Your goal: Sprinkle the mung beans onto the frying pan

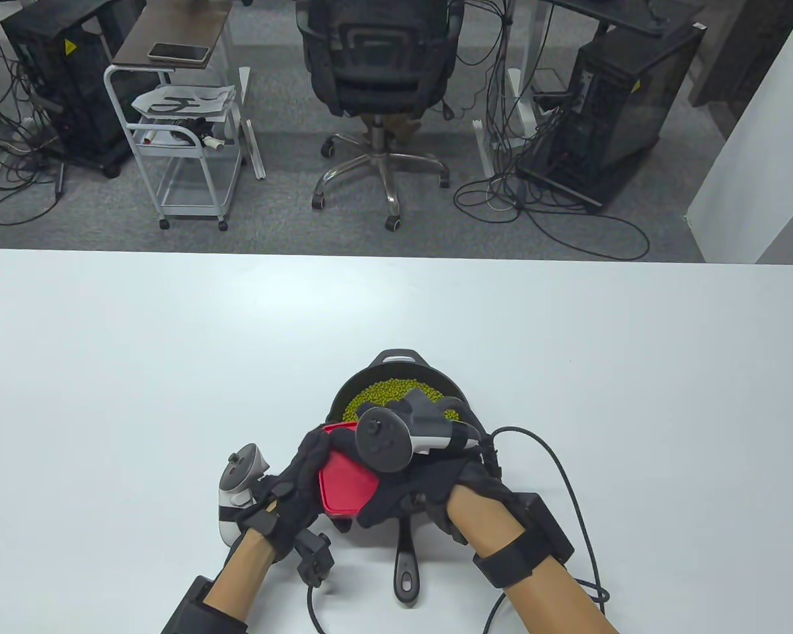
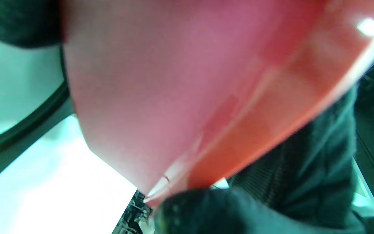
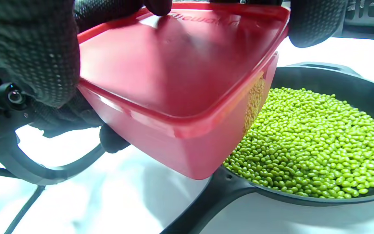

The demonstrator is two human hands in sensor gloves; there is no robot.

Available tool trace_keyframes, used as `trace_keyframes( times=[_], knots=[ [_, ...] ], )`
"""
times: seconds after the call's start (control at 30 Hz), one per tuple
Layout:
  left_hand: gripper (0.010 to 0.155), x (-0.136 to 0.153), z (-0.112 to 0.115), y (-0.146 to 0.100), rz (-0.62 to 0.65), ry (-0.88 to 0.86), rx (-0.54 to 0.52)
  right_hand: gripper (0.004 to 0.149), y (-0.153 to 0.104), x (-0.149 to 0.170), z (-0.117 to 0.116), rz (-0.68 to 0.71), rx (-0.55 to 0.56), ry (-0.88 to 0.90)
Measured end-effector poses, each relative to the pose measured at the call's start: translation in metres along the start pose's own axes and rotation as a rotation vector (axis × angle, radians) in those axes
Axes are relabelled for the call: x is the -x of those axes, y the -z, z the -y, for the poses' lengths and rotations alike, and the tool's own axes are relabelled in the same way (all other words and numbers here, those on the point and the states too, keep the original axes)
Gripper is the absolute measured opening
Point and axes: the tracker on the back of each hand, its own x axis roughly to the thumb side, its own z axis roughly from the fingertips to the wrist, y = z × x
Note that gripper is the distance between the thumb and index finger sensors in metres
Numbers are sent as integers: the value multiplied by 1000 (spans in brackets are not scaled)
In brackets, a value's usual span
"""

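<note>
You are in the middle of the pour: both your gloved hands hold a red plastic tub (image 1: 345, 485) tipped over the near edge of a black frying pan (image 1: 396, 361), which sits on the white table (image 1: 172, 370) close to you, its handle (image 1: 406, 561) pointing back toward you. Your left hand (image 1: 291, 492) grips the tub's left side and your right hand (image 1: 429, 485) wraps its right side, fingers closed on the plastic. From the right wrist camera, the tub (image 3: 177, 94) is tilted with its mouth facing the pan (image 3: 342, 195), and a thin band of mung beans shows through its lowered wall. A wide layer of green mung beans (image 3: 310, 143) already covers most of the pan floor. The job looks well advanced; I judge that next you need to tip a little further or shake gently to clear what remains, keeping the mouth inside the pan's rim so nothing spills onto the table. Raised lettering is moulded into the tub's base, but it is too blurred to read. The left wrist camera shows only blurred red plastic and dark glove.
</note>
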Motion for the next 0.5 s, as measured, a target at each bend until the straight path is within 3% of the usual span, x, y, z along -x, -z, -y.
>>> trace_keyframes(
  times=[0.13,0.27,0.43,0.5],
  knots=[
    [86,0,0,2,7,-21,9,102,-13,17,3,15,138,159],
    [85,-2,2,2,26,-38,32,89,-26,44,0,-119,317,371],
    [85,-6,8,1,45,-19,44,84,-36,77,-25,-291,373,690],
    [84,-6,10,3,56,-21,47,82,-36,84,-38,-311,343,805]
  ],
)
